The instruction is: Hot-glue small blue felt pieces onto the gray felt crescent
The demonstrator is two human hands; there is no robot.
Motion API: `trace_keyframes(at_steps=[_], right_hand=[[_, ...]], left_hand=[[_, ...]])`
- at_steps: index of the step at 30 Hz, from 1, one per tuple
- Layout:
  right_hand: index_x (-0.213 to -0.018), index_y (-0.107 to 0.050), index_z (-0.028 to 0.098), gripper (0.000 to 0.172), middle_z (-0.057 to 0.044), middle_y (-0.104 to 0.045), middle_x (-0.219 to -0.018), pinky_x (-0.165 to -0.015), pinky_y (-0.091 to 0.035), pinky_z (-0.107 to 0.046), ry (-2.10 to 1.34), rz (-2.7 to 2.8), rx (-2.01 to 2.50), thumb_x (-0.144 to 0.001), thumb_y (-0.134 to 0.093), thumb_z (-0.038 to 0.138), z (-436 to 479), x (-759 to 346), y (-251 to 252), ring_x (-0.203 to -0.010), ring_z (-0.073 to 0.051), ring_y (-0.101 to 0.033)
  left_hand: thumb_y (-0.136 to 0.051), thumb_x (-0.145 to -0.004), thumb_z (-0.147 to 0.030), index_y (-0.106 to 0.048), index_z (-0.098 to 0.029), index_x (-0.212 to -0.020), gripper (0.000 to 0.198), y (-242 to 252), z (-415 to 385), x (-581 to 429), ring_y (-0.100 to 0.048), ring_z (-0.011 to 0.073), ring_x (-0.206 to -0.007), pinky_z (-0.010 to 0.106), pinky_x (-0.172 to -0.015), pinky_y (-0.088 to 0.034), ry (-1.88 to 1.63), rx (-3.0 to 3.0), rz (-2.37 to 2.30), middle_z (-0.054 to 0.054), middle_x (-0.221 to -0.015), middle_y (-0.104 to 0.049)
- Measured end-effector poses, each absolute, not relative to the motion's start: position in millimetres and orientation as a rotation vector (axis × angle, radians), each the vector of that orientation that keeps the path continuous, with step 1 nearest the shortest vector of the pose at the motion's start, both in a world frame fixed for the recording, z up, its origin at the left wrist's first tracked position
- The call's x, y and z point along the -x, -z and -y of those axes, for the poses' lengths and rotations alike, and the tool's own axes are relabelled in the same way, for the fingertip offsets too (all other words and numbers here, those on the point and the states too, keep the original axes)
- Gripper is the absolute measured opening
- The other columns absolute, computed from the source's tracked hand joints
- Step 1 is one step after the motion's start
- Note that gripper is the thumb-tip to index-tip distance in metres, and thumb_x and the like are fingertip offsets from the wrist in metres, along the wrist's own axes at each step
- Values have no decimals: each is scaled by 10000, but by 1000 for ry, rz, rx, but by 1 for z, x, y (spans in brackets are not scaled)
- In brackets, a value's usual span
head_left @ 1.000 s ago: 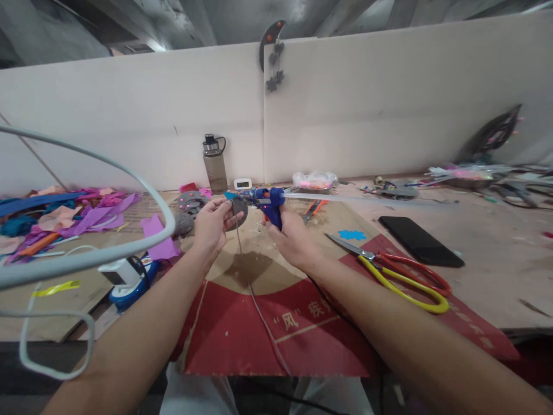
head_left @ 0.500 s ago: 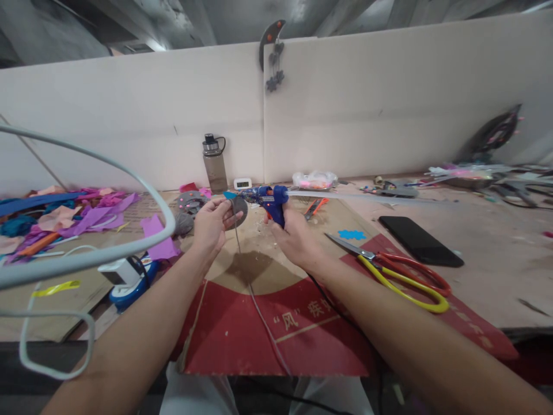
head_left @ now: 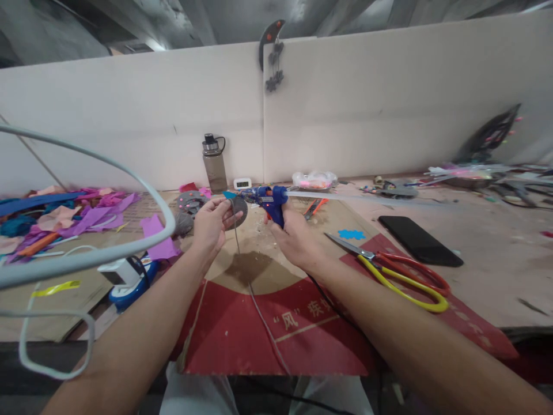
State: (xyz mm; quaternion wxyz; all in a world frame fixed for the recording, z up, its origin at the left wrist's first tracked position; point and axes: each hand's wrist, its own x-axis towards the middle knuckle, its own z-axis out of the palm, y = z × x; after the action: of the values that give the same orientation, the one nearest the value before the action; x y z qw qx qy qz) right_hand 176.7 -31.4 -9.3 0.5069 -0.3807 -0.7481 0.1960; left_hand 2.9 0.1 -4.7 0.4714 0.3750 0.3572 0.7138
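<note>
My left hand (head_left: 211,226) pinches a small grey felt disc (head_left: 240,210) above the cardboard, with a thin grey string (head_left: 254,300) hanging from it toward me. My right hand (head_left: 296,239) is wrapped round the handle of a blue glue gun (head_left: 272,202). The gun's nozzle points left and meets the top edge of the disc. A clear glue stick (head_left: 328,197) juts from the gun's back to the right.
Red and brown cardboard (head_left: 276,323) covers the table under my hands. Red-and-yellow scissors (head_left: 397,271), a blue felt flower (head_left: 351,234) and a black phone (head_left: 420,240) lie to the right. Felt scraps (head_left: 64,216) pile at the left. A water bottle (head_left: 215,163) stands at the back wall.
My right hand and the glue gun have shifted slightly to the right and up; the left hand keeps the disc in the same place.
</note>
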Motion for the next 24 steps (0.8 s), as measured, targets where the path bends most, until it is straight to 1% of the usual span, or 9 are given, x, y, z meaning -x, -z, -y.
trace_keyframes(at_steps=[4,9,12,17,20,22,24], right_hand=[[-911,-443,204,202,-44,-576,-817,-670,-425,-327,-462,1801,929,-745,-419,92,31,-176,10,-699,-173,-519],[-947,-452,207,235,-43,-578,-807,-658,-424,-327,-436,1812,927,-743,-420,95,30,-176,11,-697,-177,-525],[-971,-455,208,247,-47,-581,-814,-668,-429,-336,-426,1820,936,-750,-426,102,30,-177,11,-707,-184,-531],[-990,-459,212,239,-52,-581,-833,-675,-438,-352,-406,1823,940,-768,-437,128,28,-177,12,-726,-194,-539],[-984,-460,212,223,-56,-583,-828,-670,-441,-356,-411,1820,949,-774,-442,139,28,-176,12,-718,-196,-542],[-974,-464,210,208,-61,-585,-822,-671,-440,-357,-412,1822,965,-778,-444,141,29,-176,11,-712,-198,-545],[-976,-469,209,205,-63,-585,-809,-671,-438,-360,-415,1830,982,-782,-445,145,30,-176,11,-708,-202,-547]], left_hand=[[-674,-674,-139,-573,-140,-693,103,4,0,-3,-513,48,-450,329,-699,-582,-1735,-945,-858,-41,-551,-569],[-671,-663,-124,-567,-147,-688,109,2,2,-5,-566,69,-508,336,-709,-582,-1761,-900,-885,-31,-594,-599],[-660,-678,-128,-571,-143,-681,91,2,2,-5,-562,69,-501,335,-705,-580,-1752,-912,-884,-26,-586,-591],[-664,-686,-125,-575,-142,-660,95,3,1,-4,-426,29,-395,328,-718,-578,-1746,-933,-848,-79,-471,-457],[-672,-683,-134,-578,-148,-662,97,3,1,-3,-390,24,-379,328,-719,-578,-1734,-941,-846,-94,-444,-410],[-676,-679,-142,-579,-150,-668,98,4,0,-3,-415,29,-392,334,-713,-579,-1734,-941,-851,-86,-460,-438],[-677,-674,-142,-578,-148,-675,100,4,0,-3,-453,36,-416,339,-703,-581,-1742,-933,-856,-65,-507,-503]])
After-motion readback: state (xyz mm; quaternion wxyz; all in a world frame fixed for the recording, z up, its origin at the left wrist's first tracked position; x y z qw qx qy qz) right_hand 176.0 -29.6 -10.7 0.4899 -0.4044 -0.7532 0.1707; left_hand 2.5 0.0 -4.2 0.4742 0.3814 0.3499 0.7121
